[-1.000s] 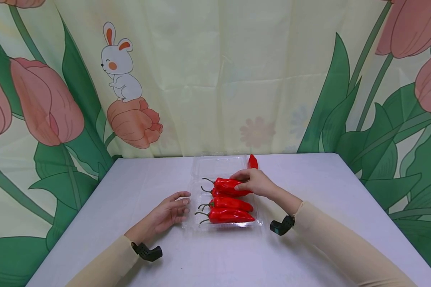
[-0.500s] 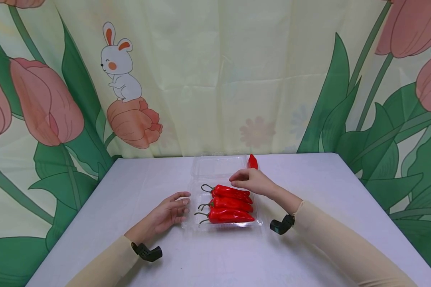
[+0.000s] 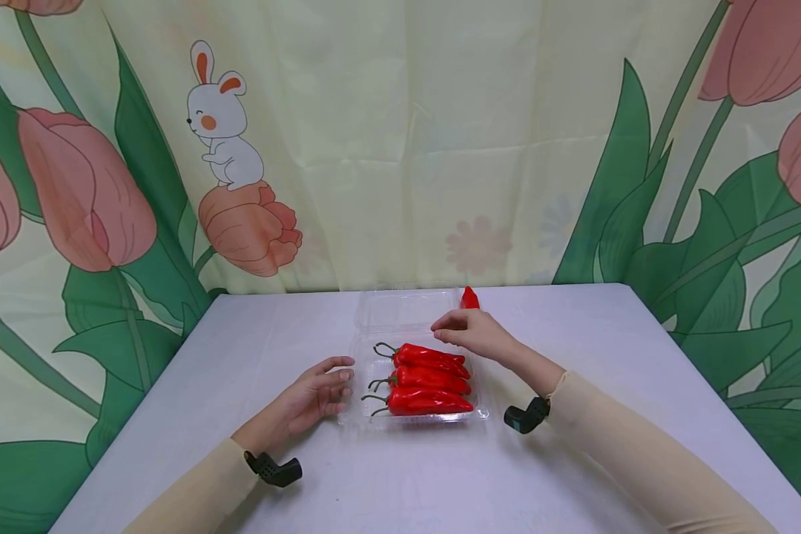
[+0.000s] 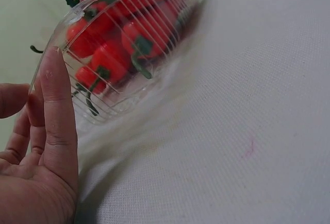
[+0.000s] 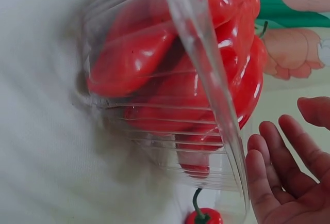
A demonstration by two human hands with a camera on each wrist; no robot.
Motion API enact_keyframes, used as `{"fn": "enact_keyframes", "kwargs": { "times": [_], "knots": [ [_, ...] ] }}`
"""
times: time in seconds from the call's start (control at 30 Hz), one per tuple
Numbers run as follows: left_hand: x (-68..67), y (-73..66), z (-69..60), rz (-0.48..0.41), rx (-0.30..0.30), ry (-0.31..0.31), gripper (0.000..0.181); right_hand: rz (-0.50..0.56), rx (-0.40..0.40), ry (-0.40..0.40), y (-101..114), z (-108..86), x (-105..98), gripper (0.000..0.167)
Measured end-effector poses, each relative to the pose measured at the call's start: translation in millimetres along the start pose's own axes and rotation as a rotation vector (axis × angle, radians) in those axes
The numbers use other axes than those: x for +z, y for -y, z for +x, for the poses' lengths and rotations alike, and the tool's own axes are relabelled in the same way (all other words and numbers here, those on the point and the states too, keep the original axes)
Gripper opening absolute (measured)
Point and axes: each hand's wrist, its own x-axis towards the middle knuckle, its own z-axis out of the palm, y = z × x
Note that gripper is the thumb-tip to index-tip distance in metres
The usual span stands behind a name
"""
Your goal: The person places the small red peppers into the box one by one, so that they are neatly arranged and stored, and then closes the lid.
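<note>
Red peppers with green stems (image 3: 430, 380) lie in layers in a clear plastic box (image 3: 480, 409), stems to the left. My left hand (image 3: 317, 397) is at the box's left side; in the left wrist view its thumb and fingers pinch the plastic rim (image 4: 45, 61) between them. Above the back right part of the box is my right hand (image 3: 474, 332), holding nothing, its fingers loosely bent. In the right wrist view those fingers (image 5: 289, 167) are beside the box rim, apart from the peppers. One more red pepper (image 3: 469, 299) lies behind the right hand, partly hidden by it.
The box's clear lid (image 3: 407, 310) lies folded back toward the curtain (image 3: 440, 148). A white cloth covers the table (image 3: 400, 482). Its back edge meets the curtain, which is printed with tulips and a rabbit.
One second ago my right hand held a pepper on top of the others. It has let go, the pepper has settled into the box, and the hand has risen slightly. My left hand is unchanged.
</note>
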Motion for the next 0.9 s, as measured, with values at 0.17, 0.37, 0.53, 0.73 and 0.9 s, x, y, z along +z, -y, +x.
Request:
{"fn": "enact_keyframes", "kwargs": {
  "times": [0.17,0.37,0.53,0.73,0.9],
  "knots": [
    [-0.3,0.1,-0.3,-0.003,-0.001,0.0,0.037,0.023,0.01,-0.022,-2.2,2.0,-1.8,0.032],
    [-0.1,-0.2,-0.8,-0.004,-0.004,-0.008,0.044,0.071,0.055,-0.091,-4.3,3.2,-7.2,0.032],
    [-0.1,-0.2,-0.5,-0.005,-0.008,-0.015,0.042,0.074,0.088,-0.151,-10.8,5.1,-14.8,0.036],
    [0.0,-0.9,-0.8,-0.006,-0.005,-0.01,0.038,0.06,0.132,-0.214,-21.3,7.1,-23.0,0.04],
    [0.3,-0.8,-1.0,-0.012,-0.004,-0.006,0.039,0.144,0.203,-0.241,-27.9,9.1,-27.2,0.045]
  ]
}}
